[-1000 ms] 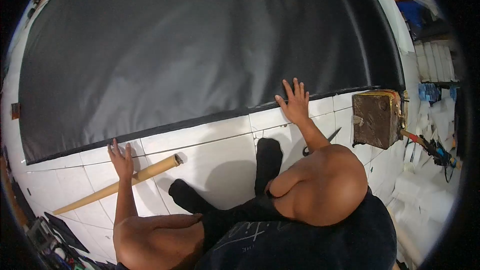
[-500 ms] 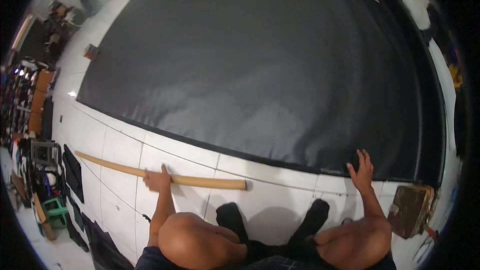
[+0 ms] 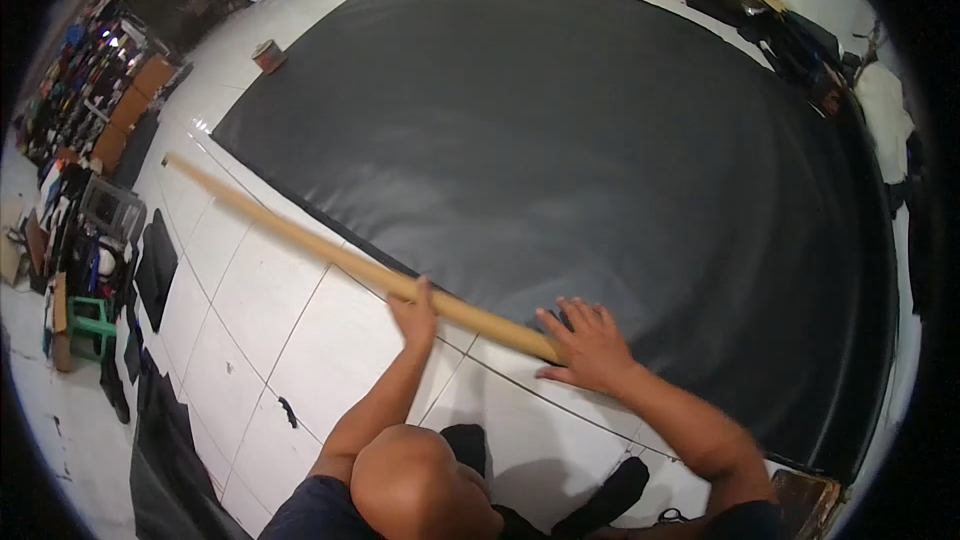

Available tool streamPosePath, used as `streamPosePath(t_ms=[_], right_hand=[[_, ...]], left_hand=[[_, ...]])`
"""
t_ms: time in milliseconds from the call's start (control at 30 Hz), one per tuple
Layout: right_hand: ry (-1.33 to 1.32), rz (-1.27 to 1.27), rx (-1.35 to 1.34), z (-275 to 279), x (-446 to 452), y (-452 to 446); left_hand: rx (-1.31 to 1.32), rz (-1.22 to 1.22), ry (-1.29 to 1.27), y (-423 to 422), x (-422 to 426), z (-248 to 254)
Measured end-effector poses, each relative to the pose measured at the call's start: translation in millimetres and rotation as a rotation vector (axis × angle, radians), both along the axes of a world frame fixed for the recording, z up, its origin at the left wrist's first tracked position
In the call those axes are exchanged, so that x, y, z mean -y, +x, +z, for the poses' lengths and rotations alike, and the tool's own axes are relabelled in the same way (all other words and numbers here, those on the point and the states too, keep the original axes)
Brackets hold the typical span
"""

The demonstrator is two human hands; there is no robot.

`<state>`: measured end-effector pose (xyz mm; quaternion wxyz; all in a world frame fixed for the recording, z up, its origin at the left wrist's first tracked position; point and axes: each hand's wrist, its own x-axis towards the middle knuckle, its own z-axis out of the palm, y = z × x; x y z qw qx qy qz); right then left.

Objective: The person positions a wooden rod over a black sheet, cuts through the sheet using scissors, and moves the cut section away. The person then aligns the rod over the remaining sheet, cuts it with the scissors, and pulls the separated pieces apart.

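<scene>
A long tan cardboard tube (image 3: 300, 238) lies along the near edge of a large black sheet (image 3: 560, 120) spread over the white tiled floor. My left hand (image 3: 415, 312) grips the tube right of its middle, its thumb showing on top. At the tube's right end is my right hand (image 3: 590, 345), fingers spread and thumb apart, touching the end and the sheet's edge. The underside of the right palm is hidden.
Scissors (image 3: 670, 516) and a brown block (image 3: 803, 502) are near my right foot. A small dark tool (image 3: 288, 412) lies on the tiles (image 3: 310, 350). At left are black scraps (image 3: 157, 270) and a green stool (image 3: 92, 325). A small box (image 3: 268, 56) rests at the sheet's far-left edge.
The tube has moved from the floor at left up to the sheet's edge, with my left hand on it. My right hand has come from the sheet to the tube's right end. The view has turned.
</scene>
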<state>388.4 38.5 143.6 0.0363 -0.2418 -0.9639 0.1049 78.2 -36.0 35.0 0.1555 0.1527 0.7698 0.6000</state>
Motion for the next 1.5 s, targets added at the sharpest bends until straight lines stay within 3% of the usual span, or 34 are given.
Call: streamPosePath(t_ms=[33,67,100,133,200,267,300,367,467,567,867,1067,1233,1400,1500], right_hand=[[0.111,-0.091,-0.105,-14,6,-14],[0.106,-0.092,-0.116,-19,12,-23],[-0.141,-0.256,-0.002,-21,17,-32],[-0.383,-0.415,0.118,-23,18,-37],[-0.288,-0.418,0.083,-54,30,-29],[-0.182,-0.435,0.059,-71,16,-16],[-0.163,-0.433,0.078,-74,7,-8],[-0.146,-0.464,0.1,-82,-4,4],[-0.018,-0.457,0.01,-86,-24,11],[-0.05,-0.487,0.083,-86,-53,-4],[-0.187,-0.637,0.167,-76,-194,-89],[-0.482,-0.857,0.001,-81,-266,-105],[-0.414,-1.114,-0.038,-92,-263,-20],[-0.347,-1.325,0.035,-77,-171,121],[-0.204,-1.397,-0.063,-99,-98,209]], left_hand=[[0.156,-0.067,0.06,18,-12,24],[-0.069,-0.057,0.009,24,-24,11],[0.178,-0.163,0.059,27,-30,9],[0.305,-0.174,0.02,42,-34,45],[0.268,-0.243,-0.057,45,-37,35],[-0.502,-0.481,-0.251,-11,-33,-63],[-0.106,-0.282,-0.203,-8,-37,-20],[-0.624,-0.243,-0.405,-36,-37,-8],[-0.818,-0.376,-0.692,-60,-47,-16],[-0.777,-0.552,-0.759,-57,-44,-30],[-0.756,-0.566,-0.762,-56,-45,-29],[-0.792,-0.553,-0.753,-59,-46,-35],[-0.801,-0.568,-0.753,-59,-45,-34],[-0.79,-0.587,-0.75,-63,-42,-38],[-0.693,-0.593,-0.48,-81,-28,-51]])
